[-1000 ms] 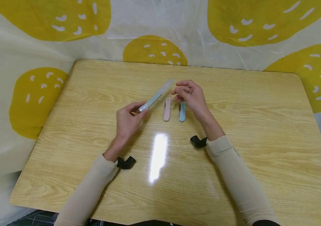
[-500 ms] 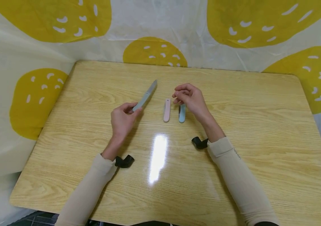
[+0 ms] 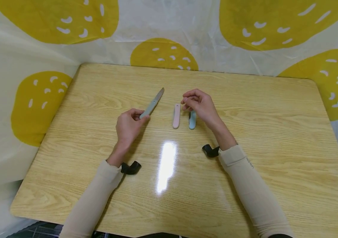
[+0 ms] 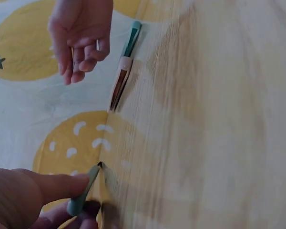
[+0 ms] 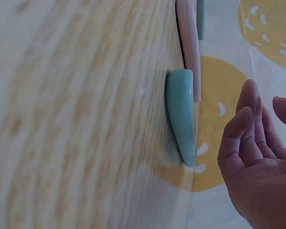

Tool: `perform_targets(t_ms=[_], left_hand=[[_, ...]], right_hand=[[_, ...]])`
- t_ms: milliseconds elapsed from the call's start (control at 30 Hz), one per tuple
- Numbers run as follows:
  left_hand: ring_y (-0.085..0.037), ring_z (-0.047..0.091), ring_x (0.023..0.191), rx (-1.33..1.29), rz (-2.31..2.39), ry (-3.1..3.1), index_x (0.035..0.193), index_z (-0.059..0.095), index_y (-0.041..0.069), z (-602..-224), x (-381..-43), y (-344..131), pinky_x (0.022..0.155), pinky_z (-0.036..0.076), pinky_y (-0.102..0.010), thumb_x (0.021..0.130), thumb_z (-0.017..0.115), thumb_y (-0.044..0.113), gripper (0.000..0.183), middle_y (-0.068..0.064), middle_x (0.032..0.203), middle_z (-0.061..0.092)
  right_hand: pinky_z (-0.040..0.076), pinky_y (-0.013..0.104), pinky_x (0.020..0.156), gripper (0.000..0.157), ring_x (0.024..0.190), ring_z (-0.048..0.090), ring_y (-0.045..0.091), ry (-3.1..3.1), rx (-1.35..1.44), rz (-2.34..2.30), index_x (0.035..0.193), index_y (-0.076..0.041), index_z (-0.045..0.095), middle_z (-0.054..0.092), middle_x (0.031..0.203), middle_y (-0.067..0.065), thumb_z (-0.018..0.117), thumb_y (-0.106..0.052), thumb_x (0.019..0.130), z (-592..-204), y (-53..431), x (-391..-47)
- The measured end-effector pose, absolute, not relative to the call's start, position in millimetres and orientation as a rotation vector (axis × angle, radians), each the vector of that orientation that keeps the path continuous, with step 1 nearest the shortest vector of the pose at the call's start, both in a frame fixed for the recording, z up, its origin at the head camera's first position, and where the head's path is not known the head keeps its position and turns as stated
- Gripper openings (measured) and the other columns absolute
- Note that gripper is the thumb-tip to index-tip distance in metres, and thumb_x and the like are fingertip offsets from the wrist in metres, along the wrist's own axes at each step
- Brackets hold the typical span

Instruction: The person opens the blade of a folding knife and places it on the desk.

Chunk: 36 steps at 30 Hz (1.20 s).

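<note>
The bare left grip [image 3: 129, 125] covered the lower end of the slim knife with a grey-green handle and metal blade [image 3: 149, 108]; in the left wrist view that blade could hardly be made out, and the grip ran off the left and bottom edges. The bare right grip [image 3: 201, 104] hid the upper end of the light-blue folded knife [image 3: 192, 121] from the head camera, and its own view cut it off at the right. There the light-blue knife masked part of the pale-pink folded knife [image 3: 176, 117], while the top edge cropped the pink and grey-green handles. The pale wood-grain desk [image 3: 276, 132] blurred in that view. Both beige sleeves [image 3: 82, 205] left the head view at the bottom.
</note>
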State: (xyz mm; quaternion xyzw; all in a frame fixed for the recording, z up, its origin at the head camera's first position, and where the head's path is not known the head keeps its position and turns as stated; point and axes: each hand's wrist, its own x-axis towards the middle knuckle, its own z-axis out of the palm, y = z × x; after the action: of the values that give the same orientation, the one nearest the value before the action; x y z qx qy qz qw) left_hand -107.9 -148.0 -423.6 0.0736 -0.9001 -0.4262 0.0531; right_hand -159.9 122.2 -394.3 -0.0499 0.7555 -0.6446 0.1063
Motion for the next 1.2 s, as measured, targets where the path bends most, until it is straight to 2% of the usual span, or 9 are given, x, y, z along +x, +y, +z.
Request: perform_targets(t_ms=[233, 400, 633, 800, 1200], left_hand=[[-0.027, 0.061, 0.081, 0.205, -1.115, -2.863, 0.106, 0.077, 0.005, -421.1, -107.9, -148.5, 0.066, 0.043, -0.032, 0.089, 0.084, 0.033, 0.033, -0.013, 0.098, 0.068], [-0.028, 0.058, 0.08, 0.18, -1.024, -2.889, 0.103, 0.077, 0.003, -421.6, -108.7, -147.4, 0.07, 0.045, -0.039, 0.089, 0.084, 0.034, 0.034, -0.014, 0.098, 0.067], [-0.032, 0.059, 0.087, 0.169, -0.961, -2.93, 0.101, 0.076, 0.003, -419.0, -109.9, -145.5, 0.079, 0.048, -0.048, 0.09, 0.082, 0.035, 0.035, -0.015, 0.1, 0.067], [-0.032, 0.059, 0.086, 0.183, -0.93, -2.961, 0.099, 0.074, 0.002, -417.2, -109.6, -146.2, 0.076, 0.05, -0.047, 0.09, 0.083, 0.035, 0.036, -0.016, 0.101, 0.065], [-0.029, 0.055, 0.082, 0.186, -0.844, -3.048, 0.102, 0.071, 0.005, -413.6, -110.1, -147.8, 0.069, 0.048, -0.042, 0.092, 0.08, 0.04, 0.038, -0.015, 0.101, 0.062]], right_hand=[[0.058, 0.037, 0.083, 0.028, 0.088, 0.073, 0.023, 2.246, -0.165, -1.876, 0.129, 0.004, 0.062, 0.073, 0.106, 0.008, 0.058, -0.013, 0.107, -394.3, 122.8, -159.8], [0.059, 0.038, 0.083, 0.028, 0.091, 0.073, 0.028, 2.242, -0.181, -1.876, 0.129, 0.004, 0.062, 0.073, 0.107, 0.009, 0.058, -0.013, 0.107, -394.0, 123.4, -160.1], [0.059, 0.037, 0.084, 0.027, 0.097, 0.072, 0.035, 2.248, -0.189, -1.849, 0.127, 0.003, 0.063, 0.073, 0.107, 0.008, 0.059, -0.014, 0.107, -392.9, 124.6, -159.8], [0.059, 0.04, 0.086, 0.028, 0.098, 0.072, 0.036, 2.241, -0.189, -1.844, 0.128, 0.004, 0.062, 0.074, 0.108, 0.009, 0.059, -0.015, 0.107, -393.5, 124.2, -160.2], [0.058, 0.04, 0.085, 0.027, 0.093, 0.073, 0.031, 2.247, -0.202, -1.847, 0.126, 0.005, 0.063, 0.074, 0.107, 0.009, 0.058, -0.014, 0.107, -395.2, 124.6, -161.2]])
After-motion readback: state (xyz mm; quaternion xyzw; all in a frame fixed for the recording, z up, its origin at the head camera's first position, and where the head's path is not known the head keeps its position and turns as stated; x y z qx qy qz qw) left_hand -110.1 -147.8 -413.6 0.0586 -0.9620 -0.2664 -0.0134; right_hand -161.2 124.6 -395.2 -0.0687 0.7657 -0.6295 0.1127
